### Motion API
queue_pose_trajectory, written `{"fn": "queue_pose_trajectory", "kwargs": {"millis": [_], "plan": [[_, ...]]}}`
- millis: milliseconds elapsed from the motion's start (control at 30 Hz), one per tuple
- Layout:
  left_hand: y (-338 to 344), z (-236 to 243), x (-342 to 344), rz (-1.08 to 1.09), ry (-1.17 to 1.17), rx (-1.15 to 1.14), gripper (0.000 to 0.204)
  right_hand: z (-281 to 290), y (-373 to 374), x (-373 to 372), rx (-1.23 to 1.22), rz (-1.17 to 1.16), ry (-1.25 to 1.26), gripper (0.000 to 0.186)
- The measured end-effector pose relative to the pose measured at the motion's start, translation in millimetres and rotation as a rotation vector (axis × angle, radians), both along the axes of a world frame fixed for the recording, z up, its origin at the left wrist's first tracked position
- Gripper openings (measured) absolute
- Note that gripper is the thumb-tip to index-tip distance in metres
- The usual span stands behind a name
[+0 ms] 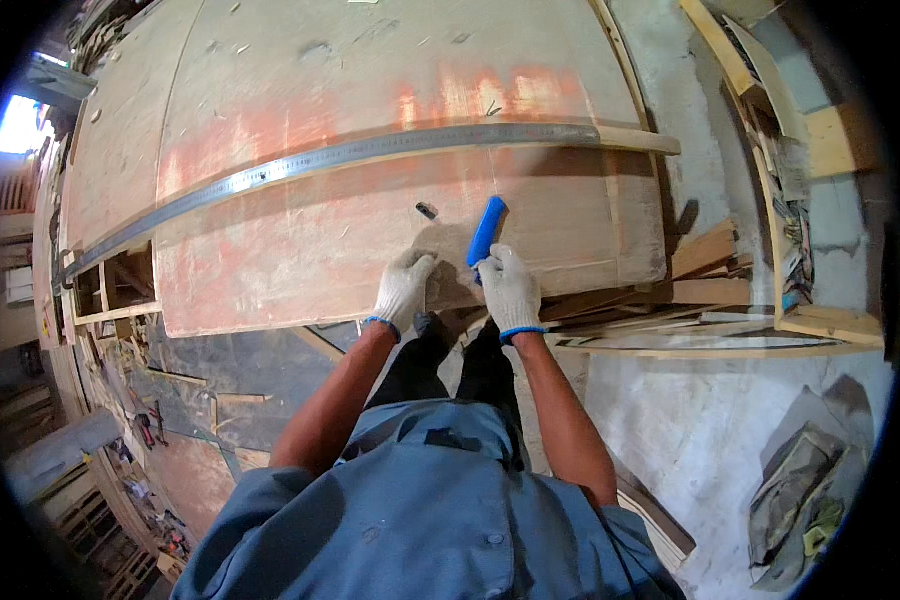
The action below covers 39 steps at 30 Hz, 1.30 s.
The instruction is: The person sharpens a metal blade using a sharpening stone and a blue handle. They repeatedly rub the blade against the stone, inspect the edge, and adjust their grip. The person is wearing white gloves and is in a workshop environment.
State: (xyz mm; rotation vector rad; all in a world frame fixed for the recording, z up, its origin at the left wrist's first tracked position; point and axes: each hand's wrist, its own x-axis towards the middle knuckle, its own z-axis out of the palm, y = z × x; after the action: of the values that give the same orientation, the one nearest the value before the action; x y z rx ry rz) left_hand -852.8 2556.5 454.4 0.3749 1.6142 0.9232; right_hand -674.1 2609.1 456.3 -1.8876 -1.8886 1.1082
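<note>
My right hand [510, 285], in a white knit glove with a blue cuff, grips the near end of a long blue plastic tool [486, 232]. The tool tilts up and to the right over the worktable; its working end is hidden in the glove, so its exact kind is unclear. My left hand [403, 288], gloved the same way, is closed just to the left with its fingertips pinched; whatever it may hold cannot be seen. Beyond the hands, a small dark piece [427, 210] lies on the table. A long metal ruler [320, 160] spans the tabletop.
The wooden worktable [270, 260] has reddish stains. A pale wood strip [638, 140] sticks out past its right edge. Timber offcuts [705, 255] are stacked right of it, and a wooden frame [830, 322] stands farther right. Dark cloth [800, 490] lies on the floor.
</note>
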Motion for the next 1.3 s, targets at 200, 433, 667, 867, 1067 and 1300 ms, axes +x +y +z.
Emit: {"fn": "queue_pose_trajectory", "kwargs": {"millis": [200,433,667,867,1067,1300], "plan": [[18,-5,-17,-0.054,0.182,0.067,0.03,-16,12,-9,0.06,-0.002,-0.119,0.042],[23,-22,-36,-0.088,0.307,0.067,0.029,-17,19,-14,0.131,0.045,-0.192,0.046],[58,0,-33,-0.512,1.131,0.29,0.03,-7,33,-25,0.205,0.084,-0.34,0.042],[72,-7,-41,-0.748,1.159,0.196,0.022,-9,20,-18,0.117,0.037,-0.107,0.039],[52,48,-30,-0.592,0.92,0.386,0.02,10,12,-3,-0.128,-0.075,0.417,0.03],[20,126,-9,-0.566,0.588,0.503,0.017,98,18,-2,-0.694,-0.171,0.788,0.036]]}}
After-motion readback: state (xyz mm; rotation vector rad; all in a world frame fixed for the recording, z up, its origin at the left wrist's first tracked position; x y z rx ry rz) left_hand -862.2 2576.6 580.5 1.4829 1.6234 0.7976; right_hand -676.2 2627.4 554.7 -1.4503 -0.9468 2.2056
